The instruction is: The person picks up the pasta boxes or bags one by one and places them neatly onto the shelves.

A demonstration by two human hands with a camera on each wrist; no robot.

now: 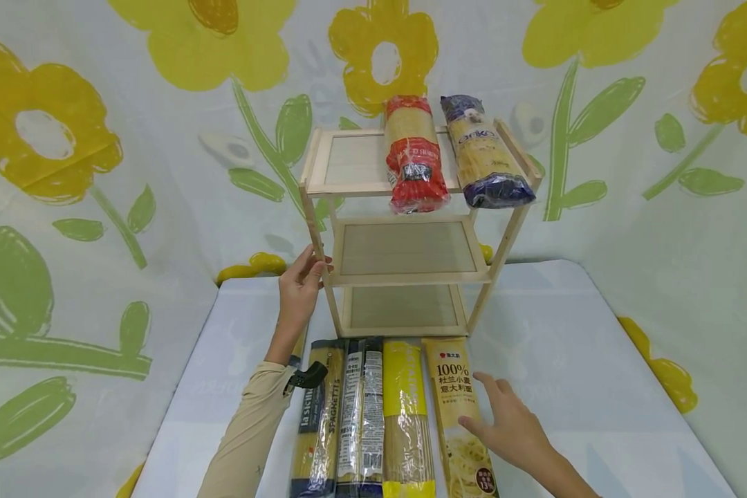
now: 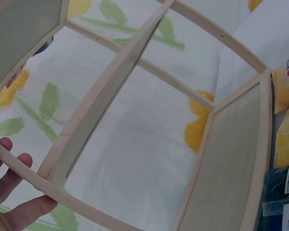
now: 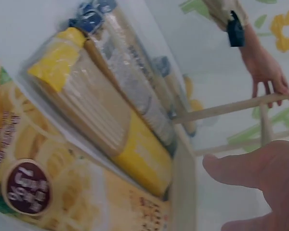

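Observation:
A three-tier wooden shelf rack [image 1: 411, 279] stands on the table. My left hand [image 1: 300, 283] holds its left front post at middle-shelf height; in the left wrist view, fingers [image 2: 31, 211] bend about the wooden rail. My right hand [image 1: 513, 422] hovers at the right edge of a beige pasta bag [image 1: 457, 422], thumb and fingers spread, nothing in its grasp. Left of that bag lie a yellow-ended pasta pack [image 1: 407, 387], a white-labelled pasta pack [image 1: 351, 408] and a dark-labelled spaghetti pack [image 1: 319, 415], side by side before the rack.
On the top shelf lie a red pasta bag [image 1: 416, 166] and a blue pasta bag [image 1: 488, 152], their near ends jutting past the front edge. Another pack [image 1: 299, 349] shows partly behind my left forearm. A flower-printed cloth [image 1: 180, 173] hangs behind the table [image 1: 548, 332].

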